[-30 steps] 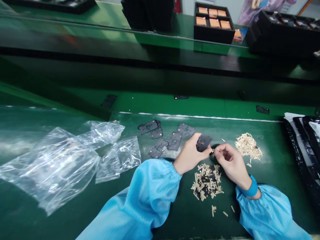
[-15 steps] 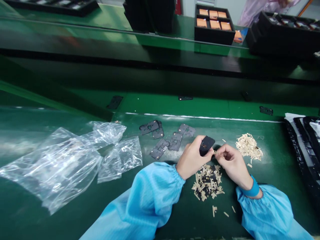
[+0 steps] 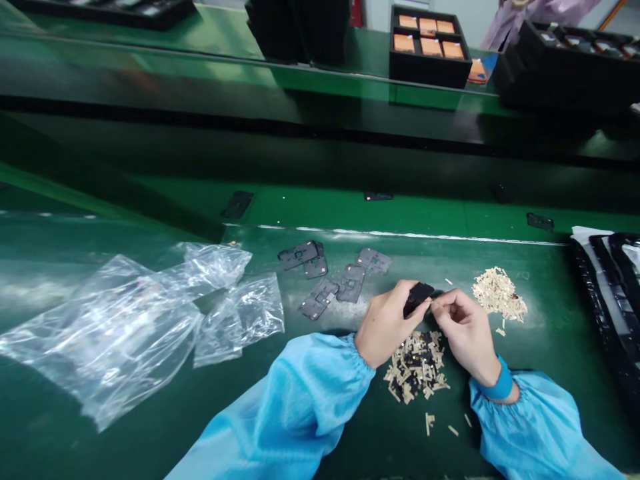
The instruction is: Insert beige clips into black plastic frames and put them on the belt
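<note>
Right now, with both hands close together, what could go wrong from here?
The left hand holds a black part near the mixed pile; a slip might scatter its pieces. A pale strip lies beside the right sleeve, which could brush it away. The right hand sits between that pile and the pale heap, so a careless sweep might mix their pieces.

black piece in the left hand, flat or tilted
Tilted: in the left hand, the black piece slants, looking narrower than the loose black plates.
</note>
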A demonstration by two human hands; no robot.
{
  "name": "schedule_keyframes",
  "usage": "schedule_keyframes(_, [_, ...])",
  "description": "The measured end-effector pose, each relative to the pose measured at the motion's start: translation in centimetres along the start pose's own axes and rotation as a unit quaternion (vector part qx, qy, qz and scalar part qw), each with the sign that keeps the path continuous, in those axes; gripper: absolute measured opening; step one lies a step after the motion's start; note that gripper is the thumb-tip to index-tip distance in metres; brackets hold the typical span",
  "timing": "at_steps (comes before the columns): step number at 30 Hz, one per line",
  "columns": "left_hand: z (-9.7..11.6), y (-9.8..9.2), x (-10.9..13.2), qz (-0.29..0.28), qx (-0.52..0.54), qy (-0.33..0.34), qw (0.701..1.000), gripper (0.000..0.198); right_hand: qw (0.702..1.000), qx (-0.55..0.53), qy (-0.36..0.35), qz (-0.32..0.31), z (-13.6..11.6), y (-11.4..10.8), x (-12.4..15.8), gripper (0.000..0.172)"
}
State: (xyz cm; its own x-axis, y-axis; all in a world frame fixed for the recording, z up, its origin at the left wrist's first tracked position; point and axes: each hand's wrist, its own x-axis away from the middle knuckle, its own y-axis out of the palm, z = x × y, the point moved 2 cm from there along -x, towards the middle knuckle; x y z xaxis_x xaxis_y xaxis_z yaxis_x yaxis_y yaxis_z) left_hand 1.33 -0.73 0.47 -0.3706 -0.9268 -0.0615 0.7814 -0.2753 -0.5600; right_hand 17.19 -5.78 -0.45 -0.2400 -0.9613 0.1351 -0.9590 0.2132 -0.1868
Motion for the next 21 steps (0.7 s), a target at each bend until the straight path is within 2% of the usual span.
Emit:
schedule_keyframes(7, [-0.1, 0.0, -0.1, -0.014, -0.02, -0.003, 1.0, 0.023, 0.998, 0.057, -0.018, -0.002, 0.2, 0.0, 0.3, 0.018])
schedule_keyframes(15, [-0.1, -0.6, -0.9, -0.045, -0.005, -0.039, 0.998, 0.022, 0.984, 0.15, -0.097, -0.01, -0.8, -0.1, 0.3, 0.012])
schedule_keyframes(21, [-0.4, -0.7, -1.1, -0.06, 0.0, -0.033, 0.998, 0.023, 0.986, 0.146, -0.08, -0.025, -0.4, -0.2, 0.1, 0.011])
